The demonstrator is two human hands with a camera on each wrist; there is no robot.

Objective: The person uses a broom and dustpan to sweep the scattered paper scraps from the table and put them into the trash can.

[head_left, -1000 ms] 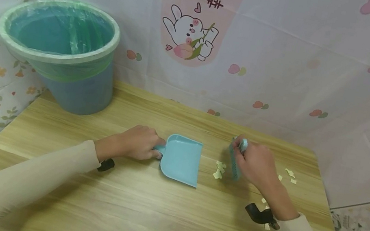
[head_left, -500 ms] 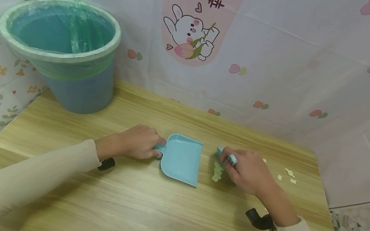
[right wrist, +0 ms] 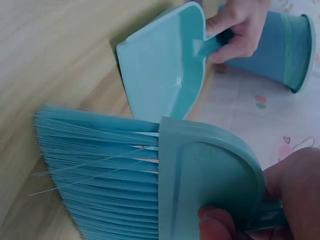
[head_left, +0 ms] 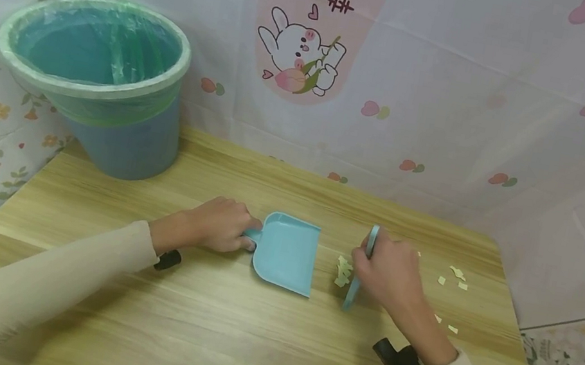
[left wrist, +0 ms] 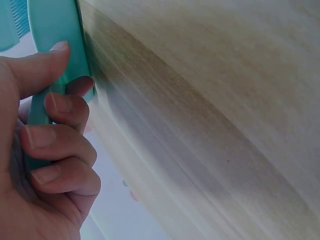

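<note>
Pale yellow scraps (head_left: 343, 272) sit in a loose heap on the wood-grain counter (head_left: 218, 339), between the brush (head_left: 351, 294) and the open lip of the pan (head_left: 286, 253). We find the heap just left of the right hand (head_left: 393, 269), the nearer of the two; the brush's long axis runs roughly parallel to that lip. We see the right fingers clamped on the brush, hard plastic with fine, straight bristles, a few straying. The left hand (head_left: 219, 224) has its fingers curled round the handle of the pan, smooth, shallow and round-backed. Beyond the right wrist we see stray bits (head_left: 457, 273), flat and ragged.
</note>
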